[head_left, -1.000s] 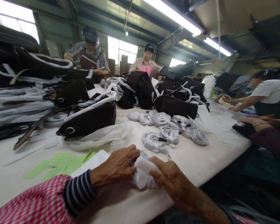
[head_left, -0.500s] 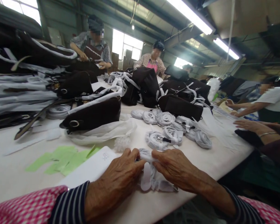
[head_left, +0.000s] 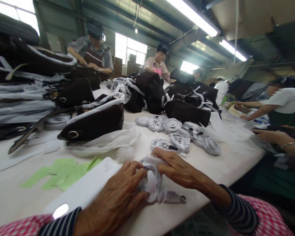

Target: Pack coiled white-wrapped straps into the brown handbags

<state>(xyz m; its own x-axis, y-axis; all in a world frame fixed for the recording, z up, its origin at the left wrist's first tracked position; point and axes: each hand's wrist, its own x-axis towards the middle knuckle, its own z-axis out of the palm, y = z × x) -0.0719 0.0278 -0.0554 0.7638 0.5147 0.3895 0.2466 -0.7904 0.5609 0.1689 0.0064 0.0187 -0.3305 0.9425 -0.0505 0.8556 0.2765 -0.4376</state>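
A coiled bag strap [head_left: 158, 179] wrapped in whitish sheeting lies at the near edge of the table, between my hands. My left hand [head_left: 120, 188] grips the coil from the left, its thumb low and its fingers curled over the top. From the right, my right hand [head_left: 178, 168] pinches the coil's upper side, the fingertips partly hidden. A pale rounded tab [head_left: 151, 183] stands out on the front of the coil. The strap's wrapped end, with a metal clip [head_left: 183, 198], points right along the tabletop.
More coiled wrapped straps [head_left: 172, 125] lie just beyond my hands. Dark bags [head_left: 95, 126] are heaped behind and to the left. Green paper pieces [head_left: 61, 172] and a white slab with digits [head_left: 88, 183] lie left. Several co-workers stand around the table [head_left: 238, 164].
My right hand has shifted its fingers up over the top of the coil. My left hand has moved lower along its left side. The camera view has turned slightly right.
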